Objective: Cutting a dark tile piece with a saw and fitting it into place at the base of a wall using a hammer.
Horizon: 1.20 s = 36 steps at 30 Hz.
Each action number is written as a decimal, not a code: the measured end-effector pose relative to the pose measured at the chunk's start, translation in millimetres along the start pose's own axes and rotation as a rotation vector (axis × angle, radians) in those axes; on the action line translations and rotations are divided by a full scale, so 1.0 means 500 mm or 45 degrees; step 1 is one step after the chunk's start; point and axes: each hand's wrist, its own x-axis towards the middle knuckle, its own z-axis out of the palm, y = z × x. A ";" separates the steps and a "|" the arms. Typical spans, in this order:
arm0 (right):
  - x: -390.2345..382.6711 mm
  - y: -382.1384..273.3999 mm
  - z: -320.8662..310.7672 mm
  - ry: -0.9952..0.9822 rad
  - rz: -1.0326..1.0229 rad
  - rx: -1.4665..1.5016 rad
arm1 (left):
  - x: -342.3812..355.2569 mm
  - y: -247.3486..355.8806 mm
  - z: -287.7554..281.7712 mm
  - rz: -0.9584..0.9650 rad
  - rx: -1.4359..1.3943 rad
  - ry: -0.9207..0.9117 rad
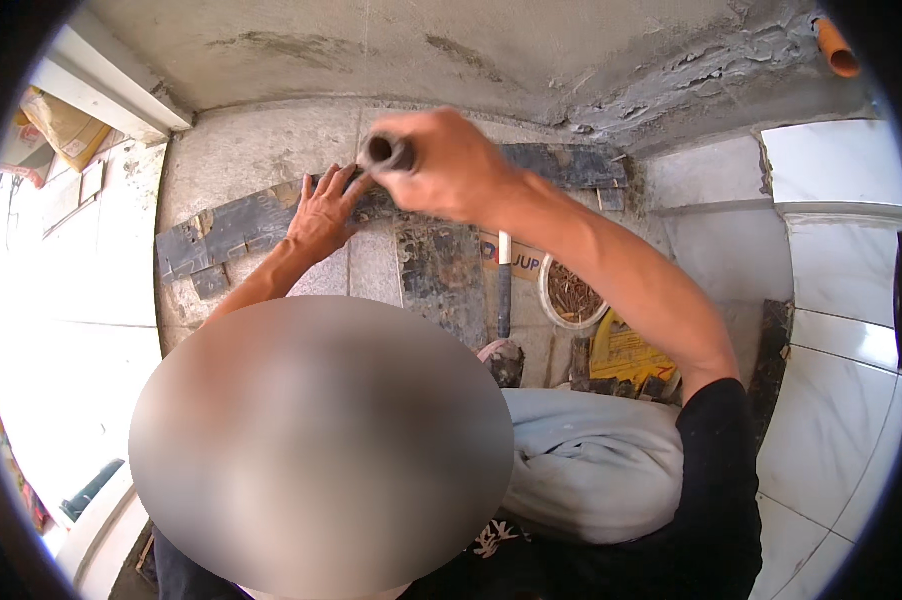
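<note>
A long, dark, worn wooden plank [236, 232] lies across the floor in front of me, with a wider dark board [439, 275] running from its middle toward me. My left hand [323, 210] rests on the plank with its fingers spread. Just right of it, my right hand [446, 165] is closed round a tool with a dark, round, hollow-ended handle [384, 152]. The rest of that tool is hidden behind the hand. Beneath my right forearm lies a tool with a white and black shaft [504, 290].
A round white tub [546, 300] of nail-like brown pieces stands at right. Nearer me lies a yellow printed sheet or bag [631, 350] among dark wood scraps. A rough grey wall [371, 50] closes the far side; white marbled tiles [831, 430] rise at right. An orange pipe [837, 48] juts out.
</note>
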 end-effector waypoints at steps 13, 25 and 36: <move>-0.096 -0.053 -0.124 0.415 0.440 0.647 | 0.162 -0.094 -0.159 0.205 -0.470 -0.111; -0.079 -0.020 -0.080 0.385 0.303 0.498 | 0.129 -0.011 -0.090 -0.214 -0.893 -0.301; -0.017 -0.016 -0.041 0.340 0.374 0.337 | 0.032 -0.003 -0.026 0.195 0.012 0.378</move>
